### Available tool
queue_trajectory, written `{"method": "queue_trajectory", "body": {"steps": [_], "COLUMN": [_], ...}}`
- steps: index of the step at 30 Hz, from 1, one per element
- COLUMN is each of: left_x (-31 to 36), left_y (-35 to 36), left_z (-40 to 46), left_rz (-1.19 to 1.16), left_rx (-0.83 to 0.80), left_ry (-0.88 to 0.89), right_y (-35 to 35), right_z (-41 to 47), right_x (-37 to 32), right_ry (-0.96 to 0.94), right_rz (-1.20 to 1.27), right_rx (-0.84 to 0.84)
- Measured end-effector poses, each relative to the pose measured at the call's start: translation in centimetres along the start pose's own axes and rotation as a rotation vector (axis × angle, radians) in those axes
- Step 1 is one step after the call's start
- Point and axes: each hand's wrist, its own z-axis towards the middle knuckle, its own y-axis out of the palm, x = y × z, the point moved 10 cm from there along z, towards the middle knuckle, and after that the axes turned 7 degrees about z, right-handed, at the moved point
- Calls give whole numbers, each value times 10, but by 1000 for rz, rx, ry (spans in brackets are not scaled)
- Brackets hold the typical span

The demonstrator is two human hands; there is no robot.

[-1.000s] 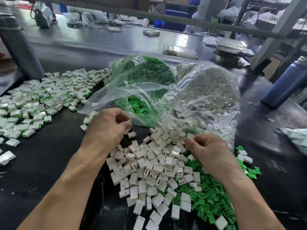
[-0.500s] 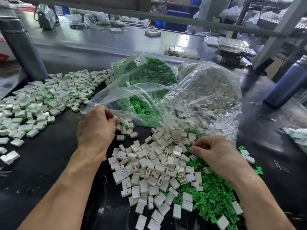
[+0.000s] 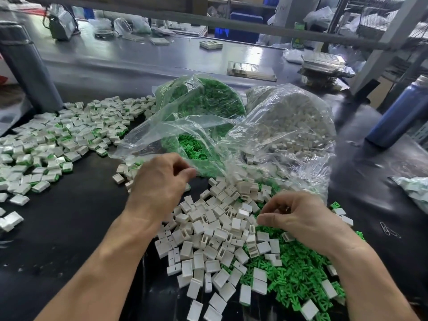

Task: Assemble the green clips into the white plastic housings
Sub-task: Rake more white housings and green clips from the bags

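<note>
Loose white plastic housings [image 3: 215, 230] heaped at centre of the frame on the dark tabletop [image 3: 69, 228], spilling from a clear bag of housings [image 3: 289, 126] at upper right. Green clips [image 3: 294, 274] scattered at lower right, just beside and partly under the white pile; more in a second clear bag of clips [image 3: 203, 105] at upper centre. Finished housings with green showing [image 3: 46, 144] spread across the left of the frame, well apart from the loose stock. Left hand [image 3: 159, 188] curled over the upper-left edge of the white pile, grip drawn together, though whether anything sits inside cannot be told. Right hand [image 3: 298, 218] over the seam between white and green parts, thumb and fingertips pressed near each other, contents likewise hidden. Judged from appearance: both parts small, light, rigid moulded plastic, smooth enough to skid on the tabletop and to slip from a loose pinch. Best taken singly, housing by its flat sides with the open slot left clear, clip by its body, away from the end that goes into the slot.
</note>
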Motion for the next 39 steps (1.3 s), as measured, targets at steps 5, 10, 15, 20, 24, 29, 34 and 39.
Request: {"method": "queue_trajectory", "body": {"steps": [5,10,15,20,24,29,34,39], "left_x": [7,5,5,9,13,15,17,20], "left_y": [41,47,44,35,32,33,35,36], "left_z": [-11,-12,-11,-10,-9,-9,-10,-12], "left_rz": [86,186,129,-19,-161,-268,-375,-549], "left_rx": [-224,-223,-176,-106,-88,-88,-115,-163], "left_ry": [-35,-62,-45,-24,3,24,9,-31], "right_y": [0,-4,-5,-5,-1,7,8,8], "right_z": [-1,0,3,6,10,11,10,9], "right_x": [0,0,-2,-1,-3,-4,-6,-10], "right_ry": [2,-30,-84,-122,-162,-175,-158,-136], "right_rz": [-4,-65,-145,-155,-201,-263,-262,-283], "right_rx": [4,43,62,68,83,70,88,126]}}
